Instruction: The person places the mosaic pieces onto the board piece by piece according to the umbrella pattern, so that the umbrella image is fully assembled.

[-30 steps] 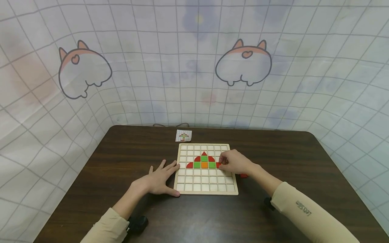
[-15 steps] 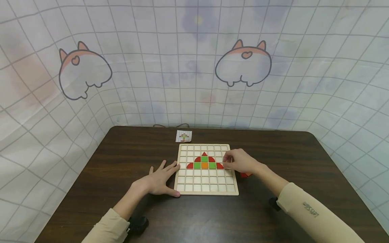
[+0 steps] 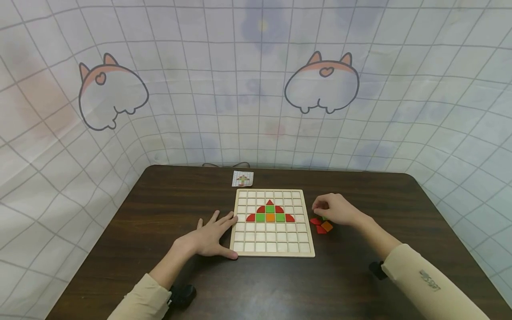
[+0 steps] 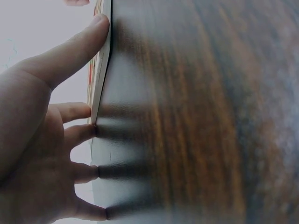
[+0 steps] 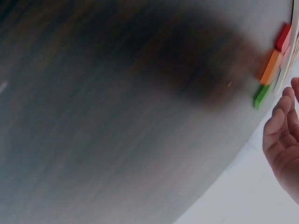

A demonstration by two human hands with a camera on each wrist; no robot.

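Likely step: picking from the loose tiles (image 3: 321,230), just off the grid board's (image 3: 274,254) right edge. Pinch one by its sides, leave neighbours alone, check orientation against the pattern card (image 3: 242,178), seat flat within a cell. Right hand (image 3: 338,209): grip loosely bent near the pile, nothing seen between thumb and fingers. Left hand (image 3: 210,238): spread, fingertips and thumb at the board's left side; light bracing should suffice.

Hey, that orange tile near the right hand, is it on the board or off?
Off: the orange tile lies on the table beside the board, next to a red tile.
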